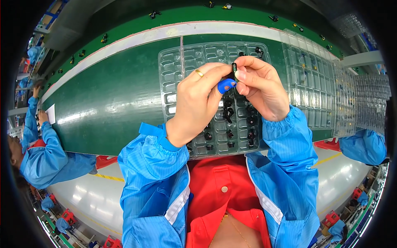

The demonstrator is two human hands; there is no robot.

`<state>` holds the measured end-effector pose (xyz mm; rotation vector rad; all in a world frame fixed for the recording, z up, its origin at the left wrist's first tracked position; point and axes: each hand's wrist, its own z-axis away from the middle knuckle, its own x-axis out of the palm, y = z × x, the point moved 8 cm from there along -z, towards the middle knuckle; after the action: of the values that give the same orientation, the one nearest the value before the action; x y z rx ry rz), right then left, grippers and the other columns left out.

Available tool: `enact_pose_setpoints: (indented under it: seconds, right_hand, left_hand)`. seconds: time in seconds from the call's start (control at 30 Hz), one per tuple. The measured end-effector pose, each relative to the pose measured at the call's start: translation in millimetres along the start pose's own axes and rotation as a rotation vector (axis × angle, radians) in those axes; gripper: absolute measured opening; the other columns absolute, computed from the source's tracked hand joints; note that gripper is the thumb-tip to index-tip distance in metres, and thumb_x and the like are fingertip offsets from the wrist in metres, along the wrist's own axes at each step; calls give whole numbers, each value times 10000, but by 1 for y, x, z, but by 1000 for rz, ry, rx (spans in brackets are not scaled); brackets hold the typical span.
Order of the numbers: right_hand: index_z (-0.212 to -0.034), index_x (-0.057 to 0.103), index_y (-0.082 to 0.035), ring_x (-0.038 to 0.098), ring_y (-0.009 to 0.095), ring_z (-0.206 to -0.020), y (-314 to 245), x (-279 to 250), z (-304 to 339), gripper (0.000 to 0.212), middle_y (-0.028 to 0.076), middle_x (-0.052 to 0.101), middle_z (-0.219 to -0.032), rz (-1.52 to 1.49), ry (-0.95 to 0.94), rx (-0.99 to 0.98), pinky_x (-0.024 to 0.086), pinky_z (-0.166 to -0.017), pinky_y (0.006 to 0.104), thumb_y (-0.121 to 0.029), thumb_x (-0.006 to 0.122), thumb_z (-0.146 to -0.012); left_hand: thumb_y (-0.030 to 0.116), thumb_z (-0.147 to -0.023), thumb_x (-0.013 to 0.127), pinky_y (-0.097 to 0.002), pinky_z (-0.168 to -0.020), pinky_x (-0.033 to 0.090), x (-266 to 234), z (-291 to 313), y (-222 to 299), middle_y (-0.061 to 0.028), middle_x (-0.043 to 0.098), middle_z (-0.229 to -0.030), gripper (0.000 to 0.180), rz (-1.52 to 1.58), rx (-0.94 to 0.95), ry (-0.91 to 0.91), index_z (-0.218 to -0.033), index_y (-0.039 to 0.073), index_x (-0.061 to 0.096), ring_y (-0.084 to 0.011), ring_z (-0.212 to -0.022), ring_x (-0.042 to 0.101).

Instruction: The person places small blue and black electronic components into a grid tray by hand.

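Over a clear plastic tray, my hands meet at a small, slim black part. My left hand wears a gold ring and a blue finger cot on its thumb. Its fingers are closed at the part's left side. My right hand pinches the same part between thumb and index finger. The piece is too small to name exactly. Below the hands, several small black pieces lie in the tray's pockets, and a few more lie at its far right. My hands hide the tray's middle.
A green work surface carries the tray. Stacked clear trays stand to the right. Beyond a white ledge runs a green strip with small parts spread along it. A co-worker in a blue smock sits at the left; another blue sleeve shows at right.
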<state>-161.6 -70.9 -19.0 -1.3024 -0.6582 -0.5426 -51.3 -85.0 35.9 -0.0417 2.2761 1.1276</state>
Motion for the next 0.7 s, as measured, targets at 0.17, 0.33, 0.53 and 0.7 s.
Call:
enact_pose_setpoints:
  seconds: [0.17, 0.33, 0.53, 0.7]
  right_hand:
    - [-1025, 563, 33, 582, 112, -626, 3, -2, 0, 260, 32, 564, -738, -20, 27, 34, 482, -587, 205, -47, 618, -784]
    - [-1022, 566, 39, 553, 92, -588, -4, 2, 2, 265, 21, 554, -712, 79, 15, -12, 452, -541, 195, -59, 623, -782]
    - [-1013, 571, 38, 470, 46, -525, -5, 2, 2, 256, -4, 515, -674, 169, 32, -32, 339, -451, 167, -54, 622, -780]
    - [-988, 584, 20, 413, 1, -526, -5, 4, 3, 231, -37, 501, -678, 194, 55, -29, 247, -431, 141, -55, 627, -774]
  left_hand:
    - [-40, -735, 587, -300, -702, 476, 2, 0, 3, -146, 610, -921, 231, -44, 45, -20, -965, -16, 583, -253, -821, 610]
    - [13, -754, 615, -290, -702, 488, 5, 2, -1, -159, 621, -899, 266, 96, -40, -67, -1013, -38, 581, -225, -792, 622]
    - [47, -736, 649, -275, -646, 521, 12, 4, -16, -138, 646, -798, 256, 376, -206, -53, -975, -29, 599, -192, -712, 649]
    - [18, -757, 631, -258, -719, 506, 14, 6, -22, -132, 643, -866, 313, 481, -332, -131, -1053, -61, 563, -139, -795, 617]
